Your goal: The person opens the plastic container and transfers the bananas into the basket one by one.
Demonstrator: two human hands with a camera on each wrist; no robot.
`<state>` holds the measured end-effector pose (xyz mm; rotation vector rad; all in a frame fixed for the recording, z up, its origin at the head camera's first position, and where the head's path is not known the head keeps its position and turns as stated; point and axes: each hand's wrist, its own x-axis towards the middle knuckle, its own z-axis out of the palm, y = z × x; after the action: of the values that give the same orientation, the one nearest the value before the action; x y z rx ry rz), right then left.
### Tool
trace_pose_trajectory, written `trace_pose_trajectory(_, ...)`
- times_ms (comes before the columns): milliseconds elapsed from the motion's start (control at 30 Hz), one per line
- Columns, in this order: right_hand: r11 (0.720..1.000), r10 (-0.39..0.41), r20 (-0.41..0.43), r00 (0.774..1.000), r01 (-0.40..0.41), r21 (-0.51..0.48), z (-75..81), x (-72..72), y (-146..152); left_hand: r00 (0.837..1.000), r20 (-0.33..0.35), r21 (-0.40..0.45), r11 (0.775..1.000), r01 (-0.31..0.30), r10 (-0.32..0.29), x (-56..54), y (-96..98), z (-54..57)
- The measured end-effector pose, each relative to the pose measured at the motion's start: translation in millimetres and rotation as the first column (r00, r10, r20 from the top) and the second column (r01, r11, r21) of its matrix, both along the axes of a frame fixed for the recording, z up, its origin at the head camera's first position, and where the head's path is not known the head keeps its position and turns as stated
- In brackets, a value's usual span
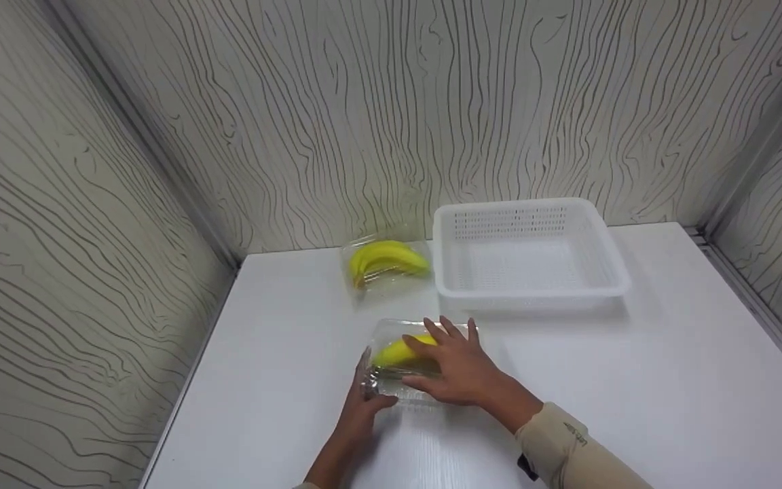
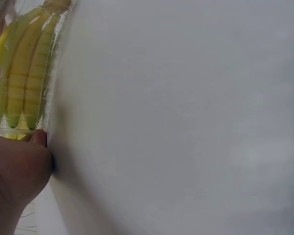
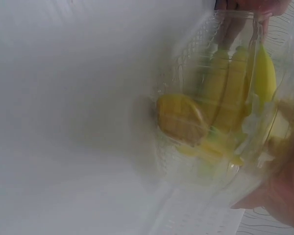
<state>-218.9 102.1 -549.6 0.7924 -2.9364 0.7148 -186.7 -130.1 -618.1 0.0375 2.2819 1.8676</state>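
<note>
In the head view a clear plastic clamshell box with a bunch of bananas inside rests on the white table. My left hand holds the box at its left side, thumb at the near edge and fingers along the far part of that side. Over the top spreads my right hand, its fingers lying apart on the lid and covering part of the bananas. Through the clear wall, the left wrist view shows several bananas side by side. The right wrist view shows the stem end of the bunch near the box wall.
Behind, close to the back wall, lies another clear box with bananas. To its right stands a white perforated plastic basket. Patterned panels enclose the white table at the back and sides.
</note>
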Motion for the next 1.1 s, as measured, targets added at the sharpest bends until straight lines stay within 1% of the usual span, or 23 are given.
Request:
trace_pose_trajectory(233, 1.000, 0.016, 0.026, 1.000, -0.016, 0.001, -1.0, -1.1, 2.1, 1.000, -0.001, 0.006, 1.000, 0.003, -0.003, 1.4, 0.0, 0.7)
trace_pose_trajectory(467, 1.000, 0.016, 0.028, 0.999, -0.016, 0.010, -1.3, -1.5, 2.3, 1.000, -0.005, -0.001, 1.000, 0.002, -0.002, 1.9, -1.3, 2.1)
trace_pose_trajectory(567, 1.000, 0.011, 0.026, 1.000, -0.012, 0.011, -1.5, -1.2, 1.8, 1.000, -0.009, -0.010, 1.000, -0.005, 0.004, 1.9, -2.5, 1.1)
trace_pose_trajectory(733, 1.000, 0.005, 0.007, 1.000, -0.006, 0.016, -1.9, -0.1, 1.3, 1.000, 0.011, -0.010, 1.000, -0.015, 0.015, 1.8, -3.3, -2.0)
trace_pose_trajectory(867, 1.000, 0.003, 0.010, 1.000, -0.003, 0.018, -1.7, 0.1, 1.1, 0.999, 0.021, -0.019, 1.000, -0.025, 0.025, 1.1, -3.3, -3.6)
trace_pose_trajectory(967, 1.000, 0.007, 0.017, 1.000, -0.007, 0.021, -1.8, -0.4, 2.0, 1.000, 0.010, -0.012, 1.000, -0.024, 0.024, 0.7, -3.1, -3.6)
trace_pose_trajectory(1100, 0.999, 0.037, 0.021, 0.999, -0.037, 0.024, -1.7, -1.7, 5.2, 1.000, -0.006, -0.010, 1.000, -0.013, 0.013, 0.9, -2.6, -3.1)
